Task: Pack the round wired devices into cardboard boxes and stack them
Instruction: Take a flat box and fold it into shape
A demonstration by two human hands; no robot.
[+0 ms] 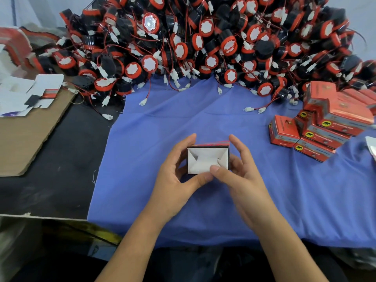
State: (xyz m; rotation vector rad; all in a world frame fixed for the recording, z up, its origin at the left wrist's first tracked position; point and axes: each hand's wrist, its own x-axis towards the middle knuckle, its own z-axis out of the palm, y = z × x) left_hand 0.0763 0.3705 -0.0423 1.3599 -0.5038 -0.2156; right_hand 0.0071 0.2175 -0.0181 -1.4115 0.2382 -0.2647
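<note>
A small cardboard box (pixel 205 158) is held above the blue cloth (pixel 203 123), its white folded end flaps facing me. My left hand (pixel 179 171) grips its left side, with the thumb at the bottom edge. My right hand (pixel 240 169) holds the right side, thumb pressing on the lower flap. A large heap of round red-and-black wired devices (pixel 203 43) with white connectors fills the far side of the table. Several closed red boxes (pixel 321 127) lie stacked at the right.
Flat unfolded box blanks (pixel 28 92) lie on a brown cardboard sheet (pixel 26 139) at the left, over a black table surface (pixel 61 169). Loose wires with white plugs (pixel 254 109) trail onto the cloth.
</note>
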